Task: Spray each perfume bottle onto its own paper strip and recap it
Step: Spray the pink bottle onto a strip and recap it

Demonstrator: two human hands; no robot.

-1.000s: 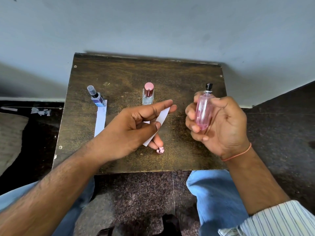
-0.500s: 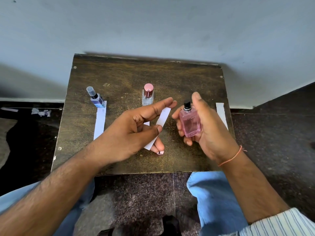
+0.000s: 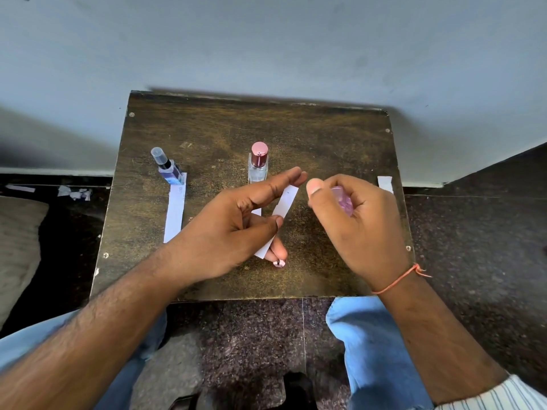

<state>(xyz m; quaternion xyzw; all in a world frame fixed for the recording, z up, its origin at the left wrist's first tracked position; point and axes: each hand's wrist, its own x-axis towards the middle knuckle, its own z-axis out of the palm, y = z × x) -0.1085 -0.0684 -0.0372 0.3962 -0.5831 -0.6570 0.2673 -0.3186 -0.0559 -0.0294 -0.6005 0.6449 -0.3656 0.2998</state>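
Note:
My left hand (image 3: 236, 229) pinches a white paper strip (image 3: 281, 211) between thumb and fingers above the middle of the wooden table (image 3: 325, 137). My right hand (image 3: 358, 223) grips the uncapped pink perfume bottle (image 3: 343, 201), fingers curled round it so only part of its glass shows, its top turned toward the strip. A small pink cap (image 3: 279, 263) lies on the table below my left fingers. The clear bottle with a pink cap (image 3: 258, 162) stands behind my left hand. The blue bottle (image 3: 168, 170) stands at the left at the head of its own paper strip (image 3: 175, 211).
Another white strip (image 3: 384, 184) lies at the table's right edge, partly hidden by my right hand. The table stands against a grey wall. Dark speckled floor surrounds it, with paper scraps (image 3: 74, 192) at the left. My knees in blue jeans are below the front edge.
My right hand has turned and tipped the pink bottle toward the strip, so the fingers now cover most of it. My left hand has kept the strip nearly still.

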